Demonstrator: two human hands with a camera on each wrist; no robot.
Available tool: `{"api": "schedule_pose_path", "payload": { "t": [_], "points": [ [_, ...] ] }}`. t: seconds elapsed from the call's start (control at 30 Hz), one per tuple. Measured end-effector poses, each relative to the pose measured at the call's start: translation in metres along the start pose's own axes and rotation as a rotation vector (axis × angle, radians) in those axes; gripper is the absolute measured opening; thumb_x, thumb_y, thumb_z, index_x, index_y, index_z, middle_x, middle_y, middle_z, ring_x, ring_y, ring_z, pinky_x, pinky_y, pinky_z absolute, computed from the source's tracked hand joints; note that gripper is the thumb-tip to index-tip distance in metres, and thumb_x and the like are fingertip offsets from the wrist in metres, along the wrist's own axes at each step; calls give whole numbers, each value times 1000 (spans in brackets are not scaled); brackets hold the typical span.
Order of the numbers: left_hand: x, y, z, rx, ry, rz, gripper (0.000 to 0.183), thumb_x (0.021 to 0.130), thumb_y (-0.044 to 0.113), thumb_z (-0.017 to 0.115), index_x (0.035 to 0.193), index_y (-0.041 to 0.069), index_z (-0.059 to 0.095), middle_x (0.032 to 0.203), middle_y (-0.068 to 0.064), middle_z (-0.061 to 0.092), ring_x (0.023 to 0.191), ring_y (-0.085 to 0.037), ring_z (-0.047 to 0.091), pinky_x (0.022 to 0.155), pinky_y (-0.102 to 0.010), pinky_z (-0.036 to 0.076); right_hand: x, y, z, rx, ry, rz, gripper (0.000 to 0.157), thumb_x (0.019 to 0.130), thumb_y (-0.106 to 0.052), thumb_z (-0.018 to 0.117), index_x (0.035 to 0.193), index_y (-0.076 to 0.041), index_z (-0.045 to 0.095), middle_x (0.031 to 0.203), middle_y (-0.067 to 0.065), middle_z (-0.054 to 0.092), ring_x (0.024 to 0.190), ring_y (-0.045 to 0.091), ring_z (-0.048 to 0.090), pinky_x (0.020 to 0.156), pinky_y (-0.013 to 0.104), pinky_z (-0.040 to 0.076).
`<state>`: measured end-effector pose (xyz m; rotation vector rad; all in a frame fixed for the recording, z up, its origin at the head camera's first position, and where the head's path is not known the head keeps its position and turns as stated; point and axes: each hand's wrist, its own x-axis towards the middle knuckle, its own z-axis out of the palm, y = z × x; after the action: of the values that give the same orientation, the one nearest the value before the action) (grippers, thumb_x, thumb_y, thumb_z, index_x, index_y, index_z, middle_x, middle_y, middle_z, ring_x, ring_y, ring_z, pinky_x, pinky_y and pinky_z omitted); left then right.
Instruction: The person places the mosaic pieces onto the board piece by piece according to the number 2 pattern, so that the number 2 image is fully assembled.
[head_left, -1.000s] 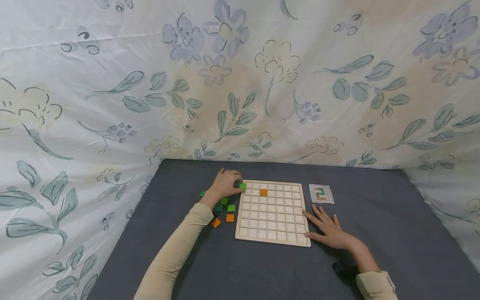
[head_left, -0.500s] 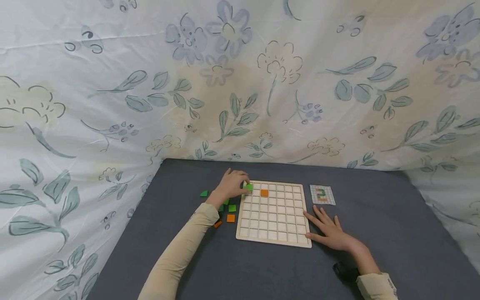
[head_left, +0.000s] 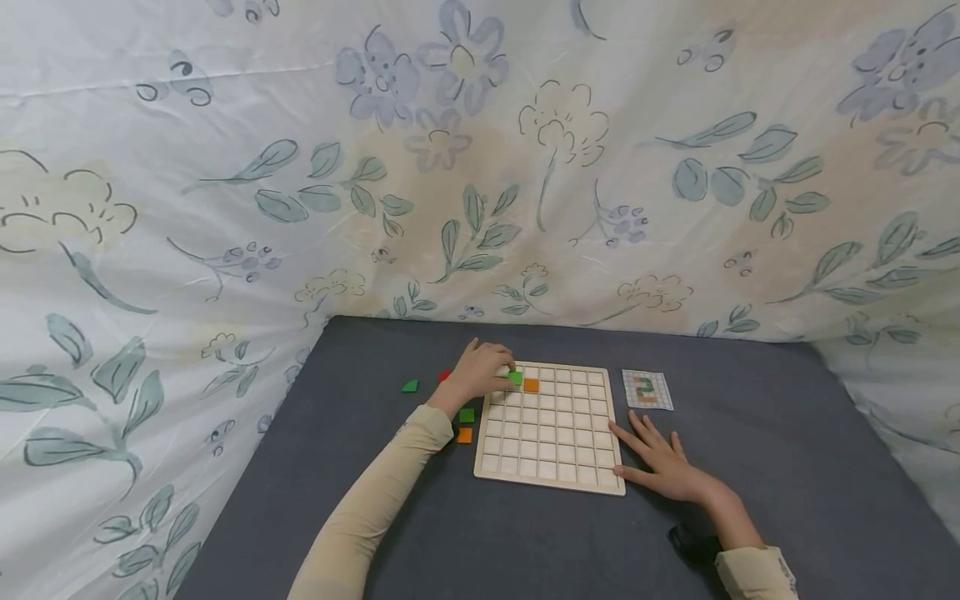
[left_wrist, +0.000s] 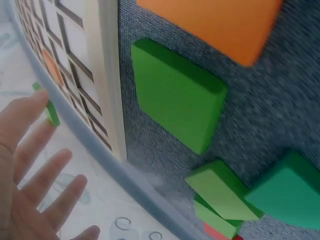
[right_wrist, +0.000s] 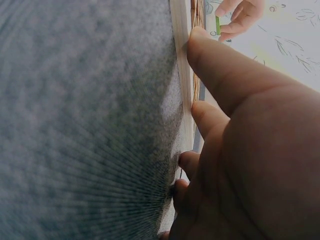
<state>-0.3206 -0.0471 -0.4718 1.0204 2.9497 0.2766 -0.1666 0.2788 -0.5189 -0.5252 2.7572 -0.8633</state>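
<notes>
Between thumb and fingertips my left hand (head_left: 480, 372) pinches a light green square tile (head_left: 515, 378), over the upper left of the wooden grid board (head_left: 548, 486). Just right of that tile, an orange square tile (head_left: 531, 385) sits in a cell of the board's upper part. In the left wrist view the pinched green tile (left_wrist: 52, 113) is seen edge-on, the other fingers spread. My right hand (head_left: 663, 467) lies with fingers spread at the board's right edge. Its thumb and a finger touch the rim (right_wrist: 184, 75) in the right wrist view.
Left of the board lie a green tile (head_left: 467, 415), an orange tile (head_left: 465, 435), a dark green rounded piece (head_left: 409, 387) and a red piece (head_left: 445, 375). More tiles are partly hidden by the left arm. A small printed pattern card (head_left: 648, 390) lies right of the board.
My left hand has carried the light green tile rightward, from the board's left edge to beside the orange tile. The right hand stays at the board's right edge.
</notes>
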Motion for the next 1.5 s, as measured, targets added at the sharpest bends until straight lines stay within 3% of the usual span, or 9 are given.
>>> {"api": "schedule_pose_path", "payload": {
  "t": [0.53, 1.07, 1.5],
  "points": [
    [21, 12, 5, 22, -21, 47, 24, 84, 41, 66, 104, 28, 69, 128, 6, 56, 122, -20, 47, 112, -56, 18, 9, 2, -6, -2, -10, 4, 71, 88, -45, 58, 147, -18, 28, 153, 25, 5, 137, 50, -1, 95, 76, -11],
    [20, 27, 32, -2, -69, 44, 26, 84, 44, 65, 106, 31, 67, 127, 9, 55, 115, -15, 53, 112, -55, 21, 1, -1, 5, 30, -28, 6, 70, 88, -41, 60, 146, -15, 31, 151, 27, 9, 135, 53, 1, 94, 76, -10],
    [33, 39, 25, 45, -61, 55, 28, 84, 46, 64, 108, 30, 67, 126, 8, 56, 113, -14, 55, 110, -53, 27, 0, 0, 0, 83, 2, -27, 68, 88, -37, 60, 146, -16, 31, 151, 28, 7, 134, 54, -1, 93, 77, -12]
  ]
}}
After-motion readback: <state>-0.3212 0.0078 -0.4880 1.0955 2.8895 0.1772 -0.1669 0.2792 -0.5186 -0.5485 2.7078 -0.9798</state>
